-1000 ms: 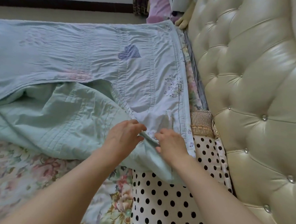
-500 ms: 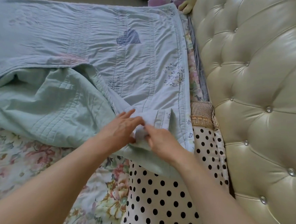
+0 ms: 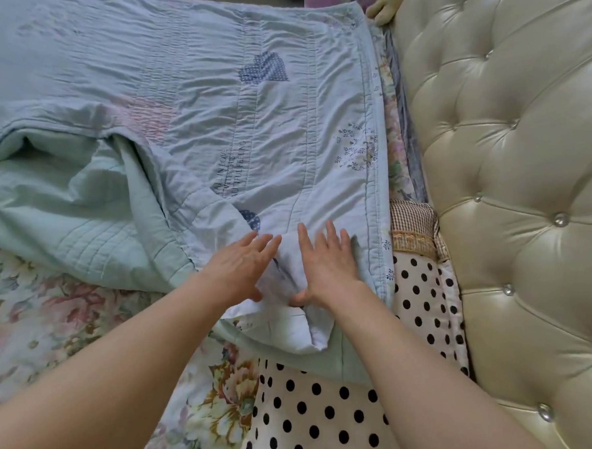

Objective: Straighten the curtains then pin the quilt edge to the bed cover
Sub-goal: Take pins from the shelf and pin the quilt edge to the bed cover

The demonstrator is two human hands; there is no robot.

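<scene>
A pale blue quilt (image 3: 191, 92) with heart patches lies across the bed, its green underside folded back at the left. Its near corner (image 3: 293, 324) is bunched into a fold. My left hand (image 3: 242, 266) lies flat on that fold with fingers spread. My right hand (image 3: 327, 260) presses flat beside it, thumb tucked against the bunched cloth. The floral bed cover (image 3: 87, 324) shows below the quilt. No pin is visible. No curtains are in view.
A polka-dot pillow (image 3: 332, 411) lies under my right forearm. A checked cushion (image 3: 413, 228) sits beside the quilt's edge. The cream tufted headboard (image 3: 511, 178) fills the right side. Pink cloth and a plush toy (image 3: 383, 10) sit at the far top.
Both hands went from pinching the quilt's near corner to lying flat on it with fingers spread. The fold has been pulled nearer, uncovering printed words and a second heart patch.
</scene>
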